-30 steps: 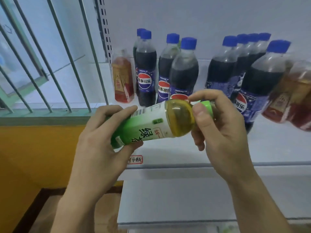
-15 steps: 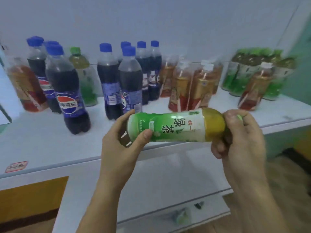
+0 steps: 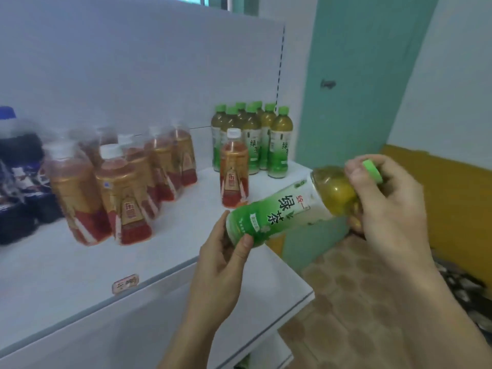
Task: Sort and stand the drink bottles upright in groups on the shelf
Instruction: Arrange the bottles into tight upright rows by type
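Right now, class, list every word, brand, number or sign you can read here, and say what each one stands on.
"统一" in small red characters: label of the held green tea bottle.
"绿茶" in large dark characters: same label.
"绿": labels of the green tea group at the shelf's far end; the rest is hidden.
Red tea bottles: label print too blurred.
Shelf-edge tag: too blurred.

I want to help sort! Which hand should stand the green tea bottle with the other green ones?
Probably the right hand: it grips the green tea bottle at its cap end, nearest the green tea group. The left hand only cups the base.
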`<state>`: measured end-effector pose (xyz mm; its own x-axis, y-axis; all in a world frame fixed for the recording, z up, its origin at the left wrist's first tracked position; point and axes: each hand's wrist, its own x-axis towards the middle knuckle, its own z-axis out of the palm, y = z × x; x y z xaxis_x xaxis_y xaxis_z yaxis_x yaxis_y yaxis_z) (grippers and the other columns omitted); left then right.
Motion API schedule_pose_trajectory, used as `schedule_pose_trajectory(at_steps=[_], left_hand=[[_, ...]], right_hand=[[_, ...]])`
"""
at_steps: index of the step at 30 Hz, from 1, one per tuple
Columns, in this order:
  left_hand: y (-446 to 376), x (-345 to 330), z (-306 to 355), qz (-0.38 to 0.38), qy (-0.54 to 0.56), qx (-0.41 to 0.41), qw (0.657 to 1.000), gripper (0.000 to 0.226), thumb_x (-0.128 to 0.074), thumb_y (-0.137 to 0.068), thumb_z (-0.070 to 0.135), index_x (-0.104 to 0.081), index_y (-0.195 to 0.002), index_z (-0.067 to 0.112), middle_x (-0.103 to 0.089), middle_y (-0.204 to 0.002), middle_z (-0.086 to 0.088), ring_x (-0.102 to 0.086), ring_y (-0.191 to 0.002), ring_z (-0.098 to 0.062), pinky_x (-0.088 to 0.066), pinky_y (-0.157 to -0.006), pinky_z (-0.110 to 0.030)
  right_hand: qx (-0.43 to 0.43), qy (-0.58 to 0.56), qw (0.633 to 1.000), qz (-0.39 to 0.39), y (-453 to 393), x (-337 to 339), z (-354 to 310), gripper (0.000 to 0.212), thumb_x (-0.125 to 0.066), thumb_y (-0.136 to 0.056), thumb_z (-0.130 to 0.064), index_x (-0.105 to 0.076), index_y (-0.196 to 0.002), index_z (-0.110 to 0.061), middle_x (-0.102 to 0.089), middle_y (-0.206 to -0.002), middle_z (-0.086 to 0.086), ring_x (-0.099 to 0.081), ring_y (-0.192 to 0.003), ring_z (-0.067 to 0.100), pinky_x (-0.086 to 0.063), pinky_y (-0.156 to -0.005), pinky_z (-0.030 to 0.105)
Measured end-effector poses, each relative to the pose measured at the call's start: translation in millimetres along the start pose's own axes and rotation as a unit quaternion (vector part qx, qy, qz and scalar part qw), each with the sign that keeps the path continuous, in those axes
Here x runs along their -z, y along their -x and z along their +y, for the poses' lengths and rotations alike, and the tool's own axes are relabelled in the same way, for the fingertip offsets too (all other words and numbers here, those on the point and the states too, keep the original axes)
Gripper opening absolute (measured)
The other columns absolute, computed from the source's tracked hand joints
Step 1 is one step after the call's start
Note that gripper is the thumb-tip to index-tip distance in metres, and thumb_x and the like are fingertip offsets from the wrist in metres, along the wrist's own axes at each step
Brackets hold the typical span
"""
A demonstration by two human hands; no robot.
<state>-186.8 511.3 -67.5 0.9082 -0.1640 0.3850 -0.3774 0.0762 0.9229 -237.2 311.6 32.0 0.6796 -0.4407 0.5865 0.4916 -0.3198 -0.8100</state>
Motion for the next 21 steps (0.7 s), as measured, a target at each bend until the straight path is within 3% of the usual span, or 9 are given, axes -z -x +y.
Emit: schedule_pose_trajectory(at_steps=[2, 7, 10, 14, 17, 21], left_hand=[[-28, -30, -10, -0.020, 0.011, 0.021, 1.000, 0.035, -0.063, -0.099, 0.008, -0.063, -0.132, 0.021, -0.075, -0.120, 0.011, -0.068, -0.115, -0.007, -0.053, -0.091, -0.016], [-96, -86, -31, -0.015, 0.057, 0.098, 0.993, 0.026, -0.068, -0.096, 0.011, -0.068, -0.119, 0.024, -0.079, -0.106, 0.012, -0.074, -0.099, -0.006, -0.058, -0.077, -0.019], [-134, -105, -35, -0.003, 0.061, 0.145, 0.987, 0.016, -0.066, -0.098, 0.017, -0.068, -0.110, 0.027, -0.079, -0.104, 0.009, -0.074, -0.096, -0.008, -0.060, -0.075, -0.023], [-172, -117, -40, 0.047, 0.064, 0.206, 0.975, 0.014, -0.067, -0.096, 0.015, -0.064, -0.101, 0.028, -0.075, -0.109, -0.006, -0.073, -0.099, -0.017, -0.061, -0.080, -0.029], [-197, -127, -51, 0.097, 0.053, 0.223, 0.969, 0.026, -0.069, -0.092, 0.014, -0.061, -0.111, 0.030, -0.076, -0.106, -0.005, -0.073, -0.100, -0.017, -0.061, -0.084, -0.032], [-221, -134, -67, 0.127, -0.107, 0.217, 0.962, 0.053, -0.072, -0.091, 0.027, -0.047, -0.136, 0.038, -0.074, -0.110, 0.005, -0.072, -0.099, -0.017, -0.059, -0.092, -0.046]], right_hand=[[0.030, 0.046, 0.998, -0.014, -46, 8, 10, 0.015, -0.063, -0.092, -0.044, -0.069, -0.081, -0.035, -0.061, -0.066, -0.015, -0.053, -0.056, 0.002, -0.042, -0.045, 0.017], [0.083, 0.135, 0.981, -0.109, -157, 6, 43, 0.017, -0.064, -0.095, -0.039, -0.068, -0.088, -0.024, -0.060, -0.063, -0.020, -0.052, -0.054, -0.003, -0.040, -0.047, 0.011], [0.107, 0.187, 0.958, -0.189, -217, -8, 62, 0.022, -0.062, -0.097, -0.040, -0.068, -0.095, -0.019, -0.059, -0.067, -0.015, -0.052, -0.057, 0.001, -0.042, -0.051, 0.021], [0.182, 0.235, 0.910, -0.289, -275, -36, 84, 0.025, -0.057, -0.099, -0.040, -0.067, -0.100, -0.018, -0.068, -0.090, -0.001, -0.064, -0.080, 0.016, -0.050, -0.068, 0.032], [0.237, 0.273, 0.868, -0.342, -307, -63, 105, 0.021, -0.054, -0.101, -0.044, -0.062, -0.107, -0.026, -0.063, -0.091, -0.010, -0.057, -0.078, 0.006, -0.038, -0.065, 0.019], [0.284, 0.259, 0.833, -0.398, -335, -94, 127, 0.021, -0.054, -0.100, -0.045, -0.060, -0.107, -0.026, -0.062, -0.092, -0.011, -0.056, -0.085, 0.015, -0.040, -0.074, 0.031]])
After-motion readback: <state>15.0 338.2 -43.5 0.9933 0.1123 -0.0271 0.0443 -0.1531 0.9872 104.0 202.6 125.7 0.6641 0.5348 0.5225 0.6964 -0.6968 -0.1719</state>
